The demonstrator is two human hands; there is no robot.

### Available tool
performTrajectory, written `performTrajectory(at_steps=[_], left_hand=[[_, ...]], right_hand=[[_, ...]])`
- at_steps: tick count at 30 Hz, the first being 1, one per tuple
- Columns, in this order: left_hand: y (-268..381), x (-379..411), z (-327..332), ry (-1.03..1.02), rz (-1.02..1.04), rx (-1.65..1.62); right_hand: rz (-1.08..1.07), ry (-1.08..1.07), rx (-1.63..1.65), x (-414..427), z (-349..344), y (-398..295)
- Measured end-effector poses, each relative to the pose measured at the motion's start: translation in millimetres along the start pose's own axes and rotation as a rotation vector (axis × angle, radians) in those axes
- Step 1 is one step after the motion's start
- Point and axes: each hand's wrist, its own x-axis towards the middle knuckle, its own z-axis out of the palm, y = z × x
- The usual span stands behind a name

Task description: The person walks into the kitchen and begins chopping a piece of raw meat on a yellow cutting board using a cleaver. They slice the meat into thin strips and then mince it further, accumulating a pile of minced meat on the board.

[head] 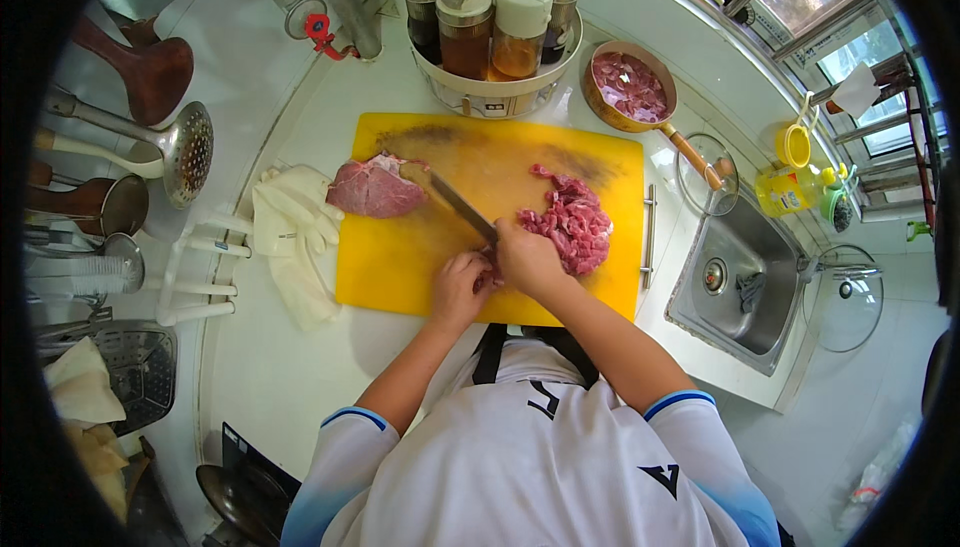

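A yellow cutting board (405, 277) lies on the counter before me. My right hand (531, 258) grips a kitchen knife (463, 207), its blade angled away to the upper left. Close beside it, my left hand (459, 284) presses a small piece of red meat (484, 277) against the board near its front edge. Fingers partly cover that piece. Right of the knife sits a heap of sliced raw meat (577, 228). A larger uncut chunk of meat (375, 187) rests at the board's left edge.
A saucepan of raw meat pieces (630, 87) stands behind the board, near a round rack of condiment jars (495, 97). White gloves (296, 239) lie to the left. A steel sink (739, 277) is at right; ladles and a skimmer (187, 155) hang at left.
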Motion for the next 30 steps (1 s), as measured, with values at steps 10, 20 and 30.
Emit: performTrajectory(at_steps=[10, 20, 30], left_hand=[[4.8, -2.0, -5.9, 0.134, -0.060, -0.086], [-4.9, -5.5, 3.5, 0.028, -0.085, 0.041], [-13.6, -8.6, 11.9, -0.019, -0.074, -0.033]], right_hand=[[-0.009, -0.001, -0.117, -113.8, -57.0, 27.8], [-0.013, -0.165, -0.163, -103.8, -51.8, 11.0], [-0.113, -0.034, -0.093, 9.6, -2.7, -19.2]])
